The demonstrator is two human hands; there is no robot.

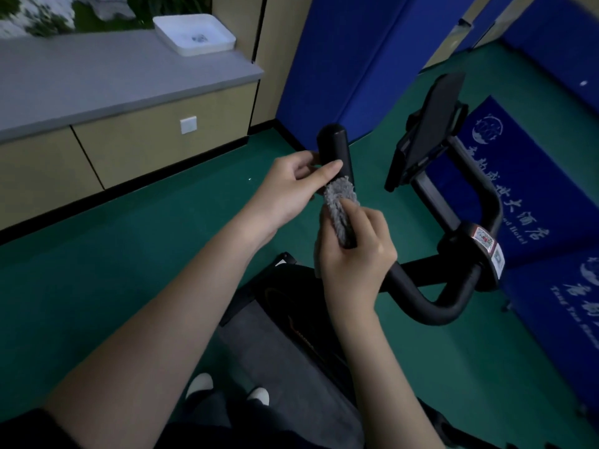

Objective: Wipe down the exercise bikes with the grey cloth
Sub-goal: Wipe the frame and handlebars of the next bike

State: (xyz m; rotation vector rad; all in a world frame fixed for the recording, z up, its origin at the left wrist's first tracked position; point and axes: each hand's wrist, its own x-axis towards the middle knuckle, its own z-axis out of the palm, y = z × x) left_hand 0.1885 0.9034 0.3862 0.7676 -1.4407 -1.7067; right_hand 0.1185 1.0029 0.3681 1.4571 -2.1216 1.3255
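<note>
Grey cloth [341, 205] wrapped on the left upright end of the exercise bike's black handlebar [421, 303]. Right hand [355, 254] fingers curled round the cloth and bar, clamped. Left hand [291, 189] pinches the bar end just above the cloth. White tray [223, 43] at the counter's [97, 79] right corner.
</note>
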